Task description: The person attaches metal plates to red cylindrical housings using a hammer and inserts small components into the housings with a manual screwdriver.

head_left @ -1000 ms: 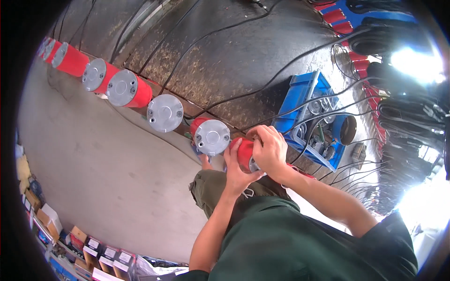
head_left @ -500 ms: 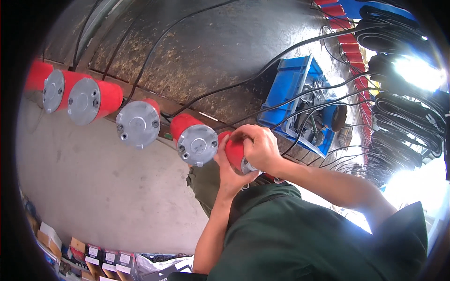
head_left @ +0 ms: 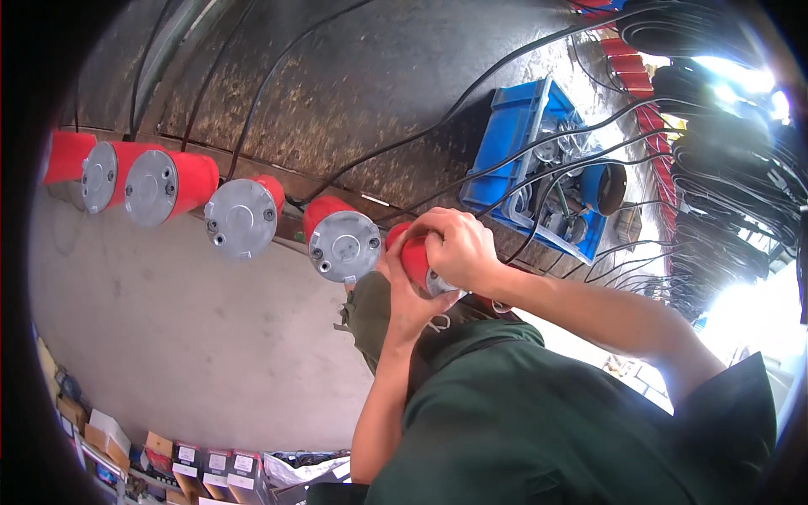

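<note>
A red cylindrical housing with a grey metal end cap [head_left: 416, 261] is between my two hands at the table's edge. My left hand [head_left: 410, 305] is wrapped round its near side, thumb below the cap and fingers along the red wall. My right hand [head_left: 461, 251] bends over the cap from the right, fingers curled and closed; its fingertips, and anything pinched in them, are hidden. Just left of my hands, a similar red housing with a round grey cap [head_left: 345, 246] lies with its cap toward me, showing several holes.
More red housings [head_left: 241, 217] line the table edge to the left, with black cables running back. A blue crate [head_left: 503, 143] of metal parts stands on the worn dark table [head_left: 337, 109]. Coiled black cables [head_left: 732, 160] are at the right. Boxes [head_left: 189, 467] sit at lower left.
The whole view has shifted slightly. Both hands stay on the same red housing; my left fingers and curled right hand keep nearly the same pose.
</note>
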`<state>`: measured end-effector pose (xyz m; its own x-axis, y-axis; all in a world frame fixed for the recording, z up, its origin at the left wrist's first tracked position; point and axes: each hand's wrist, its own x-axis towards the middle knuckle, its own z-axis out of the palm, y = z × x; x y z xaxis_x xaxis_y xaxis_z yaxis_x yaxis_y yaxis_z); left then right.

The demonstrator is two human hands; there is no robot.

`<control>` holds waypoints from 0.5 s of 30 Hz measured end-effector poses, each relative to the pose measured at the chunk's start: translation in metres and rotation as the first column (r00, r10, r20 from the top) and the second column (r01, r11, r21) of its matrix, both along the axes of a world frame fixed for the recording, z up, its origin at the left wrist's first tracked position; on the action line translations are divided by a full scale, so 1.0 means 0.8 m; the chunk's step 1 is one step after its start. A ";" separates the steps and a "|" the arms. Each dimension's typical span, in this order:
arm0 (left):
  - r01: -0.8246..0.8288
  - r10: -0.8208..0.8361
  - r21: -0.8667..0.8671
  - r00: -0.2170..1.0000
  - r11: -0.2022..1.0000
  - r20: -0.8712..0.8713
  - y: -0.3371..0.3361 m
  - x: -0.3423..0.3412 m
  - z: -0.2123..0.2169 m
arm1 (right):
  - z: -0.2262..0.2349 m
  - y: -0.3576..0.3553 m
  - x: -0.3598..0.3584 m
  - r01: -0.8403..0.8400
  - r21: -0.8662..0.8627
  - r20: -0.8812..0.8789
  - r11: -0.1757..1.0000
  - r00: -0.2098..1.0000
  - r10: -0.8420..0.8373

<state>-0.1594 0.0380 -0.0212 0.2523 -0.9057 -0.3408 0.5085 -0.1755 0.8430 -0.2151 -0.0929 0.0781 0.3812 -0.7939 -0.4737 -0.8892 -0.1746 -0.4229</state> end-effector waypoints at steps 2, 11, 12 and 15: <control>0.033 -0.033 -0.007 0.998 0.999 -0.051 0.002 -0.001 -0.005 | 0.000 -0.005 -0.001 -0.006 0.085 -0.076 0.996 0.997 0.012; 0.001 -0.003 0.023 0.998 1.000 0.067 0.000 -0.003 0.002 | -0.006 -0.004 -0.004 0.044 0.029 0.019 0.999 0.999 -0.044; -0.013 0.010 0.029 0.993 0.999 0.117 0.001 -0.003 0.004 | -0.006 -0.001 -0.004 0.041 -0.040 0.077 0.998 0.996 -0.038; -0.029 0.019 0.039 0.969 0.999 0.246 0.006 0.000 0.005 | -0.005 0.012 0.000 0.095 -0.140 0.141 0.986 0.987 -0.075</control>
<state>-0.1592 0.0430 -0.0169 0.3544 -0.8845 -0.3033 0.2919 -0.2035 0.9346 -0.2151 -0.0832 0.0741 0.3616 -0.8831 -0.2989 -0.8399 -0.1694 -0.5157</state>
